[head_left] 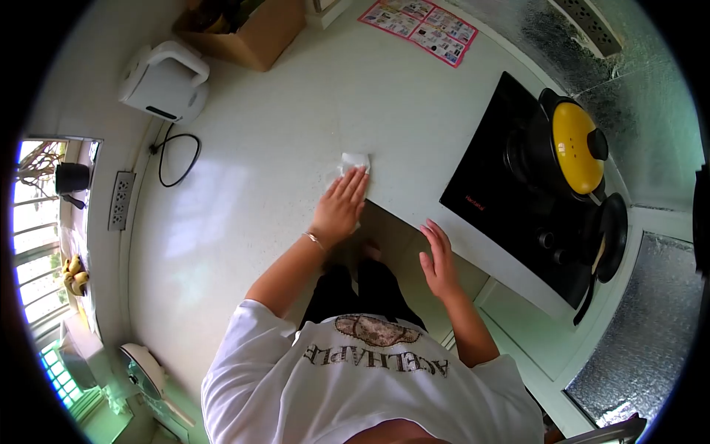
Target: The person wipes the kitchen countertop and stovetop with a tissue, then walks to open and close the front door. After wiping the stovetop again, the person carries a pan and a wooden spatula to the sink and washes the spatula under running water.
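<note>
My left hand [342, 201] lies flat on the white countertop [251, 214], holding down a white tissue or thin cloth [356, 160] close to the counter's inner corner. Only the part of the cloth beyond my fingertips and a bit at the hand's side show; my palm hides the rest. A thin bracelet [313, 240] circles that wrist. My right hand [440, 263] is in the air by the front edge of the counter, near the black cooktop [481, 177], with fingers stretched out, thumb apart and nothing in it.
On the cooktop stands a black pot with a yellow lid [577, 148], with a black pan [613, 237] beside it. A white kettle-like appliance [166, 81], its black cord [198, 152] and a cardboard box [251, 37] occupy the far left. A printed leaflet [421, 28] lies at the back.
</note>
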### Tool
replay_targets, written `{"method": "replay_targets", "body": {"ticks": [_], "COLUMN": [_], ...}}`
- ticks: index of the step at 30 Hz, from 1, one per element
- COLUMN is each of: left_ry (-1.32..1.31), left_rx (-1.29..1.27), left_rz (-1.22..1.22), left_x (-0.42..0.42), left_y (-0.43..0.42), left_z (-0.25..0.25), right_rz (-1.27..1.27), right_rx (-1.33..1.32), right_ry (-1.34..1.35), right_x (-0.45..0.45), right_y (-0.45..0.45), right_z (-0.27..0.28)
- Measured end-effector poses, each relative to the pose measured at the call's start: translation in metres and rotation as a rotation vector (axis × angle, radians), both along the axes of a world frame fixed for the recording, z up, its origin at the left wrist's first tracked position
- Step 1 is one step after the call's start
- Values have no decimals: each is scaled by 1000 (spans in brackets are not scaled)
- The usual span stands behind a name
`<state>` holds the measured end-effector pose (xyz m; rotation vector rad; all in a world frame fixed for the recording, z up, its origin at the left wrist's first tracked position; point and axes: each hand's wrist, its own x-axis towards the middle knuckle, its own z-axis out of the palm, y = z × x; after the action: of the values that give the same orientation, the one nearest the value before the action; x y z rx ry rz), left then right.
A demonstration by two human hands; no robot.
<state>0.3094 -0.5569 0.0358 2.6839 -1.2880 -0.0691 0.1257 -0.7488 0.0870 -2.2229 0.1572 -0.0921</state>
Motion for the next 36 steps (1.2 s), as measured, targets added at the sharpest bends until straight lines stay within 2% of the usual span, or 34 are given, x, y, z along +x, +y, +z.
{"method": "replay_targets", "body": {"ticks": [2,4,6,8,10,12,14,15,16,18,19,20,21,24,28,29,31,32,33,34,35,36], "left_ry": [14,-11,-55,-132,-88,-35,258,379,384,452,406,362,329,218,177,170,134,134,148,158,160,155], "left_rx": [35,-85,-86,-41,78,55,-117,-424,-436,-620,-637,-651,-581,-378,-229,-172,-129,-125,-135,-149,-144,-144], "left_rz": [-20,173,218,210,140,71,-123,-175,-180,-134,-69,-1,33,114,213,237,279,273,284,296,293,290], "left_x": [15,50,81,103,101,103,114,124,129,138,140,139,139,130,106,100,89,84,78,74,69,65], "left_y": [-5,-21,-55,-102,-141,-149,-138,-125,-109,-71,-54,-35,-16,33,72,78,86,91,93,94,95,96], "left_z": [-4,-7,-19,-24,-8,-3,-15,-25,-20,-4,-6,-10,-10,4,20,28,28,26,25,25,27,30], "right_rz": [28,15,-3,-61,-127,-182,-226,-195,-161,-52,-51,-55,-61,17,-337,-336,-301,-124,-21,255,333,494], "right_rx": [-45,-35,-41,-75,-91,-110,-161,-194,-226,-419,-429,-556,-687,-844,-904,-901,-955,-667,-635,-732,-567,-396], "right_ry": [-70,-60,-59,-65,-78,-105,-130,-118,-96,-97,-95,-87,-82,-67,-34,-32,-151,159,-66,-125,-305,-273], "right_x": [10,10,13,14,29,63,102,126,147,192,212,232,249,286,344,348,359,363,352,343,332,326], "right_y": [-7,-11,-14,-13,-16,-23,-31,-32,-30,-23,-17,-11,-12,-34,-65,-59,-37,-10,22,51,85,110], "right_z": [6,13,14,14,15,14,8,6,1,-19,-34,-52,-62,-74,-92,-96,-93,-66,-70,-77,-76,-68]}}
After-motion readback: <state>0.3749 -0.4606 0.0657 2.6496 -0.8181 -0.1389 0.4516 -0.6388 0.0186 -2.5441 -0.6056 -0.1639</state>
